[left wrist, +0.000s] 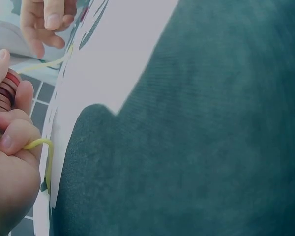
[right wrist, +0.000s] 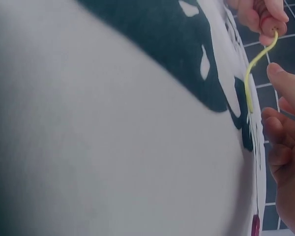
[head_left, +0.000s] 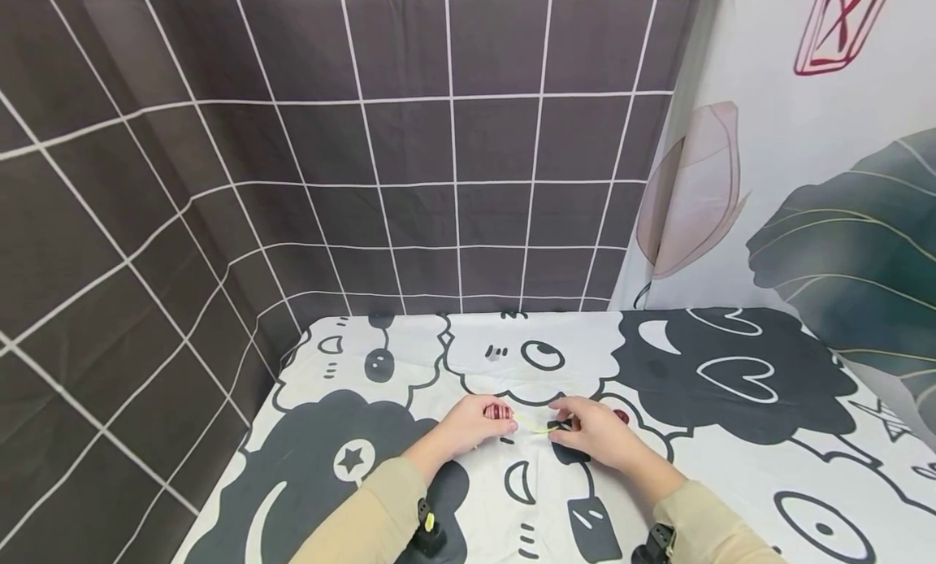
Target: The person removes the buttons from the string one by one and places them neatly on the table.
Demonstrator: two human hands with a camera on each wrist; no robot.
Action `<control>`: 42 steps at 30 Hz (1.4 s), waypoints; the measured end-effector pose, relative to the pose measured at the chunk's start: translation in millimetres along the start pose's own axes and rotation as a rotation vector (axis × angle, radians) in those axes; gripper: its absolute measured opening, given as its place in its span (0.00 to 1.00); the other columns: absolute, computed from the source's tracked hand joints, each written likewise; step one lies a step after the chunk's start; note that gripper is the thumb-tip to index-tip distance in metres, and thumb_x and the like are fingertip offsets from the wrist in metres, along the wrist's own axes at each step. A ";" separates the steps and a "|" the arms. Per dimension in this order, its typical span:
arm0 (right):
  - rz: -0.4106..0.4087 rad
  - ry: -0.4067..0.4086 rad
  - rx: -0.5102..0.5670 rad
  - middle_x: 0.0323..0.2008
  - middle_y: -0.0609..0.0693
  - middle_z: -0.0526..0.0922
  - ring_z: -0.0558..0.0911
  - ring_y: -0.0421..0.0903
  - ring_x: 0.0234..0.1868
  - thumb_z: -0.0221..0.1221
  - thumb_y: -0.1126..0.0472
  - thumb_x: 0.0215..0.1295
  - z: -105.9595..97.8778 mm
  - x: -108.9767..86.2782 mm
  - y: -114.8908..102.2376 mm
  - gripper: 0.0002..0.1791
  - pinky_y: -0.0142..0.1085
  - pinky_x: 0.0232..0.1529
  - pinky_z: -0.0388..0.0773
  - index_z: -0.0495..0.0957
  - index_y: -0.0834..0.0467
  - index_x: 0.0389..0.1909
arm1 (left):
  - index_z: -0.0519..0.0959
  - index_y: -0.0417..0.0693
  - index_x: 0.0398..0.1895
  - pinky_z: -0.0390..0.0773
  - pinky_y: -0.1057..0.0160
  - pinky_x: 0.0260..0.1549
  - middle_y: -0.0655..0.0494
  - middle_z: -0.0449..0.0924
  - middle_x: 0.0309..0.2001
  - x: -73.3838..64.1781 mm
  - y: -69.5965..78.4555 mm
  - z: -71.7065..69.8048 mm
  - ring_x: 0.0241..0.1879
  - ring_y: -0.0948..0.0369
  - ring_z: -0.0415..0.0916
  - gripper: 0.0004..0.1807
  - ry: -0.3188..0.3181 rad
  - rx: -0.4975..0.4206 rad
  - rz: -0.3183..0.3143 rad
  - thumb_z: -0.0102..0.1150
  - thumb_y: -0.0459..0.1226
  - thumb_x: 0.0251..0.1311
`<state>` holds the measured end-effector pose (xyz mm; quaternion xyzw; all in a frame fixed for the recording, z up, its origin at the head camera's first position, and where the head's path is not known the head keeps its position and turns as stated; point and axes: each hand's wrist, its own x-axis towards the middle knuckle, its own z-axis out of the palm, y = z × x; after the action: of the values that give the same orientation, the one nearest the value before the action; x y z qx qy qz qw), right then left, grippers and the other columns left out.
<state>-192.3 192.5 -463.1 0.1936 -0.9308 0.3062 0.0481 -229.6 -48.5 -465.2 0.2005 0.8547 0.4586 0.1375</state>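
My left hand grips a short stack of reddish-brown round beads, lined up side by side between thumb and fingers. A yellow cord comes out of a hole in the end bead and curves toward the right hand. In the left wrist view, more yellow cord hangs from below the curled fingers. My right hand hovers by the cord's free end, thumb and fingertips apart, holding nothing. Beside it, partly hidden behind the hand, lies a small dark red piece.
The table is covered by a cloth with black and white cartoon faces. A dark grid-patterned curtain hangs behind and to the left. At the right hangs a pale curtain with leaf prints.
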 end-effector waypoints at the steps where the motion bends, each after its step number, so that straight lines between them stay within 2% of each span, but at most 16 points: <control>1: 0.000 -0.004 0.010 0.33 0.42 0.79 0.68 0.33 0.24 0.68 0.53 0.53 0.9 0.3 -1.0 0.22 0.30 0.25 0.67 0.78 0.59 0.47 | 0.81 0.49 0.39 0.70 0.65 0.24 0.62 0.77 0.27 -0.3 -0.2 -0.1 0.24 0.64 0.71 0.15 -0.004 0.000 0.001 0.67 0.47 0.51; 12: 0.005 -0.041 0.084 0.35 0.44 0.80 0.68 0.34 0.23 0.68 0.54 0.53 4.7 2.9 -6.5 0.23 0.30 0.24 0.67 0.77 0.59 0.49 | 0.81 0.50 0.39 0.70 0.65 0.23 0.62 0.76 0.25 -0.7 0.1 -0.8 0.22 0.64 0.71 0.14 -0.040 0.008 0.005 0.65 0.47 0.54; 22: -0.073 -0.044 0.132 0.34 0.44 0.80 0.69 0.33 0.23 0.67 0.55 0.54 12.2 2.8 -14.2 0.23 0.30 0.23 0.69 0.77 0.59 0.49 | 0.81 0.52 0.36 0.69 0.67 0.24 0.63 0.76 0.23 0.3 1.6 -0.6 0.23 0.65 0.70 0.11 -0.033 0.017 0.031 0.63 0.47 0.55; 30: -0.126 -0.052 0.172 0.35 0.44 0.81 0.71 0.32 0.26 0.66 0.54 0.55 20.7 6.3 -19.6 0.23 0.30 0.27 0.70 0.77 0.60 0.50 | 0.81 0.50 0.36 0.66 0.68 0.17 0.62 0.72 0.20 -1.7 1.6 -1.3 0.17 0.66 0.65 0.12 -0.027 -0.050 0.011 0.64 0.47 0.55; 34: -0.117 -0.042 0.175 0.35 0.44 0.81 0.71 0.32 0.25 0.66 0.54 0.55 23.5 6.7 -21.9 0.24 0.30 0.26 0.70 0.76 0.60 0.51 | 0.81 0.51 0.35 0.65 0.68 0.16 0.62 0.71 0.19 -1.8 0.1 -1.2 0.16 0.66 0.65 0.11 -0.034 -0.068 0.009 0.64 0.47 0.55; 42: -0.036 -0.008 0.172 0.38 0.43 0.81 0.71 0.33 0.24 0.66 0.55 0.55 25.0 7.4 -30.3 0.26 0.30 0.25 0.69 0.74 0.57 0.54 | 0.81 0.50 0.37 0.66 0.68 0.17 0.62 0.72 0.20 -0.4 -1.9 -1.2 0.17 0.65 0.66 0.13 -0.039 -0.049 0.019 0.63 0.48 0.55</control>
<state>-186.5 153.0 -465.1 0.2149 -0.8976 0.3836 0.0330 -230.1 -50.5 -466.1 0.2140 0.8384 0.4767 0.1548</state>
